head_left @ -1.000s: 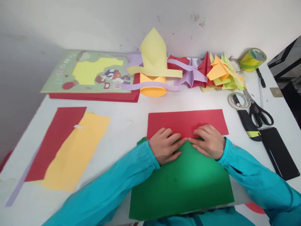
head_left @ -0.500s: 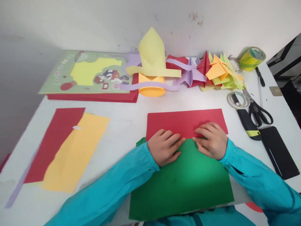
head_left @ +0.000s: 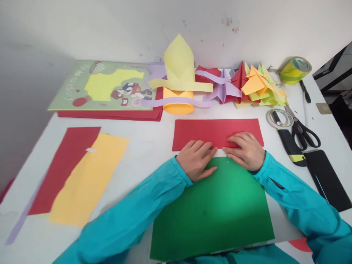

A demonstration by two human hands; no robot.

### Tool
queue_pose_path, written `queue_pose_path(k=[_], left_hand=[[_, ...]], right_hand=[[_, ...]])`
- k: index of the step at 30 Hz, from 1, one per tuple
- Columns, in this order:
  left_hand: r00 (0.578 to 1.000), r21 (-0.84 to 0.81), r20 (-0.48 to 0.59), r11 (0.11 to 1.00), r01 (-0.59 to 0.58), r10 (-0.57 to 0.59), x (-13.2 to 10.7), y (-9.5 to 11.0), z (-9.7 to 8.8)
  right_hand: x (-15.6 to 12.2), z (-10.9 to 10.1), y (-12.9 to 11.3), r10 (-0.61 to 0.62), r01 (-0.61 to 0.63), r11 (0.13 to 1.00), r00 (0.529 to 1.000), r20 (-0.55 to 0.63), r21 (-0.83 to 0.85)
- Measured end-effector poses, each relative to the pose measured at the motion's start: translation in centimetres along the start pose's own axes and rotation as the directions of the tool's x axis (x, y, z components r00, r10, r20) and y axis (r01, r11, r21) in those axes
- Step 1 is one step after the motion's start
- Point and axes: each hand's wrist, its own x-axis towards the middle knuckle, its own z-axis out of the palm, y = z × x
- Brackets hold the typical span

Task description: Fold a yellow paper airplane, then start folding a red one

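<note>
Both my hands rest on a red sheet of paper (head_left: 202,130), a wide rectangle lying flat in front of me. My left hand (head_left: 198,159) has its fingertips on the near edge, fingers stretched out, with the thumb apart over the green sheet. My right hand (head_left: 245,151) lays its fingers on the right half of the red paper, fingertips pointing left along the same edge. Closer to my body, a large green sheet (head_left: 211,216) lies beneath my left thumb and wrist. A narrow white gap of table shows between the red and green papers.
At left lie red paper (head_left: 62,165), a yellow-orange sheet (head_left: 93,176) and a purple strip (head_left: 20,227). Behind stand a yellow paper crown (head_left: 179,60) and folded paper shapes (head_left: 255,82). Scissors (head_left: 304,132), a tape roll (head_left: 280,118), a cutter (head_left: 291,146) and a black phone (head_left: 327,179) are right.
Both hands have slid the red paper away from me, off the green sheet's far edge. My left thumb has spread away from the fingers.
</note>
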Motion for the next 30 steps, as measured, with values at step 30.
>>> queue_pose_path(k=[30], left_hand=[[0.994, 0.016, 0.098, 0.998, -0.055, 0.053, 0.0, -1.1, -0.3]], right_hand=[[0.5, 0.3, 0.2, -0.001, -0.001, 0.998, 0.999, -0.032, -0.059]])
